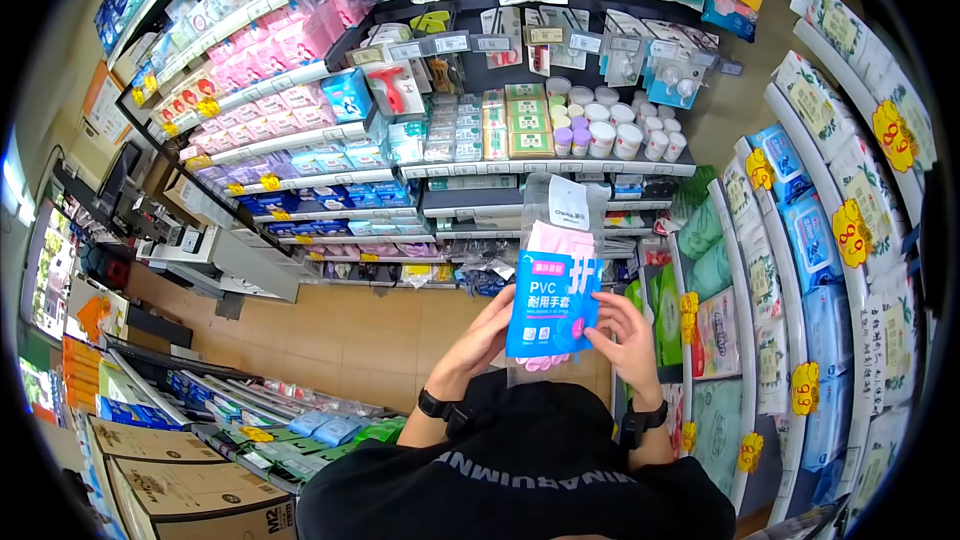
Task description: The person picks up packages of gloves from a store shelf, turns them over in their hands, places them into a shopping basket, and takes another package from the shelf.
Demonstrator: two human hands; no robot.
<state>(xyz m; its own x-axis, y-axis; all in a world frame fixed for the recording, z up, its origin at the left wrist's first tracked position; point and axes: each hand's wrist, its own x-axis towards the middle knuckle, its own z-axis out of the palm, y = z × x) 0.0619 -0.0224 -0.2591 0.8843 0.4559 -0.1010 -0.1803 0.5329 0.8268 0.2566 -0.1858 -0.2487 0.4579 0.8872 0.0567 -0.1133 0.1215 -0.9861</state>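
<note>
A packet of PVC gloves [553,302] is held upright in front of my chest, its blue label facing me and pink glove material showing through the clear bag. My left hand [487,332] grips the packet's left edge, its fingers partly behind it. On the other side, my right hand [622,334] pinches the lower right edge between thumb and fingers. Dark bands sit on both wrists.
Ahead stands a shelf [560,168] with white and purple jars [600,138] and hanging goods above. Pink packs [290,45] fill the left shelves. Wipes and tissue packs [812,240] line the right. Cardboard boxes [190,485] stand at lower left, beside the tiled floor [330,335].
</note>
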